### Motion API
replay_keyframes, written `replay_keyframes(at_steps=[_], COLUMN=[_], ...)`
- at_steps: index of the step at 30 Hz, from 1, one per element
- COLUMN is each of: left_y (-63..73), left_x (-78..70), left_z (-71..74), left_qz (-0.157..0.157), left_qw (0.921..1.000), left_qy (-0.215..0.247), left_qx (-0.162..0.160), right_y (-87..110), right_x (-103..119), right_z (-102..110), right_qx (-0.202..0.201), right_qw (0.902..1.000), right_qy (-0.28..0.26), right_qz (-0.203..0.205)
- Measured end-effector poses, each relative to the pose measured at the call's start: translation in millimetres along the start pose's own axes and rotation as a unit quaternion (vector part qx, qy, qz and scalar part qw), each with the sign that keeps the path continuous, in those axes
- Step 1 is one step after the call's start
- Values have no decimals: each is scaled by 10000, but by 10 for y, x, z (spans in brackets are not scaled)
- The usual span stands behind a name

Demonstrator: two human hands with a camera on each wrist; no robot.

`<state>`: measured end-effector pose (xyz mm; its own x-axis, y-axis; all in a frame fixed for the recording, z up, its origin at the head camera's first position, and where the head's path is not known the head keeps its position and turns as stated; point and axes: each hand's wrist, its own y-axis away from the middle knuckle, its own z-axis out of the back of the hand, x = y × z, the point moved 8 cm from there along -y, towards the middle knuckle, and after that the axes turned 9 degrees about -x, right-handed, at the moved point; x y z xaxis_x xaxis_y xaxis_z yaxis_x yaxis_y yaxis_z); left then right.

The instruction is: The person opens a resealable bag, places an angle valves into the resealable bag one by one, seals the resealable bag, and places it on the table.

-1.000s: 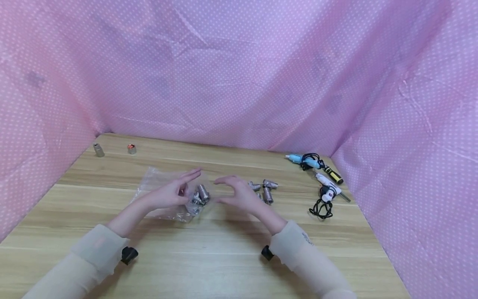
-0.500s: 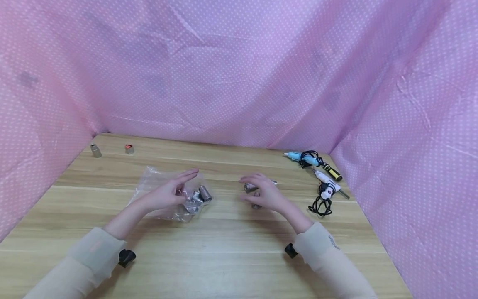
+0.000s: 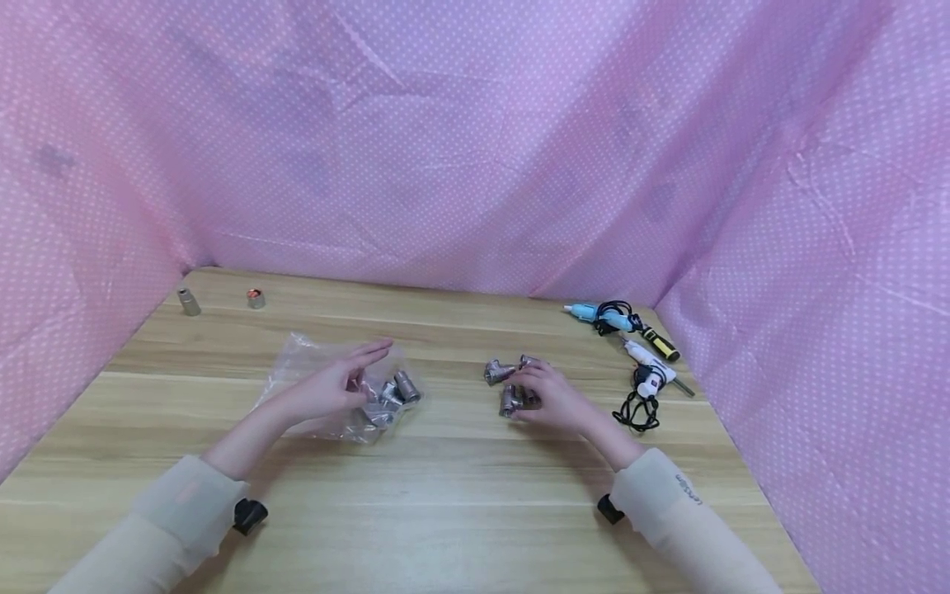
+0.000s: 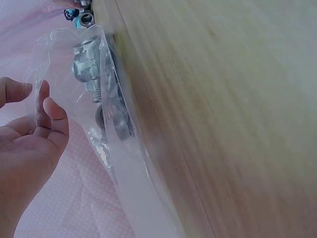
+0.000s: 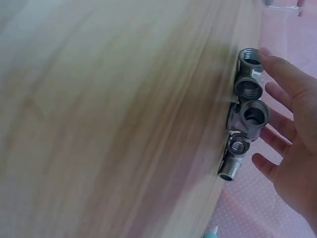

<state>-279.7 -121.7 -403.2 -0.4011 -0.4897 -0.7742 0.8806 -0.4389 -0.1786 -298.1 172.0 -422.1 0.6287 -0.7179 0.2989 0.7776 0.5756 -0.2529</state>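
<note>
A clear plastic bag (image 3: 308, 356) lies on the table with several metal pipe fittings (image 3: 405, 386) in it. My left hand (image 3: 330, 388) is at the bag; in the left wrist view the bag's film (image 4: 44, 59) runs between my curled fingers (image 4: 58, 114). Further right, my right hand (image 3: 552, 396) reaches over several loose tee-shaped pipe fittings (image 3: 499, 371). In the right wrist view, its thumb tip meets the end of a threaded fitting (image 5: 249, 74), while the other fingers lie relaxed behind the group. Part of that group is hidden by this hand in the head view.
At the far left stand a metal fitting (image 3: 189, 302) and a short ring-like piece with orange inside (image 3: 256, 299). At the right edge lie a light blue corded tool (image 3: 616, 318), a yellow-black handle (image 3: 660, 344) and a white glue gun (image 3: 647, 363). A pink curtain (image 3: 445, 148) surrounds the table.
My right hand has moved from beside the bag rightward to the loose fittings and down onto them. The left hand has stayed at the bag.
</note>
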Motion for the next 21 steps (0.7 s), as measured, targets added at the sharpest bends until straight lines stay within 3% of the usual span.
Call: replay_keyframes(at_steps=[10, 21], left_y=[16, 13], left_x=[12, -24], left_z=[11, 8], left_qz=[-75, -148], left_qw=[10000, 9999], left_qy=[-33, -55], left_qx=[-43, -27], right_y=[9, -41], right_x=[-58, 85], right_z=[-40, 24], right_qx=[-11, -445], right_qw=[9997, 9987], right_qy=[-121, -186], right_qz=[-190, 139])
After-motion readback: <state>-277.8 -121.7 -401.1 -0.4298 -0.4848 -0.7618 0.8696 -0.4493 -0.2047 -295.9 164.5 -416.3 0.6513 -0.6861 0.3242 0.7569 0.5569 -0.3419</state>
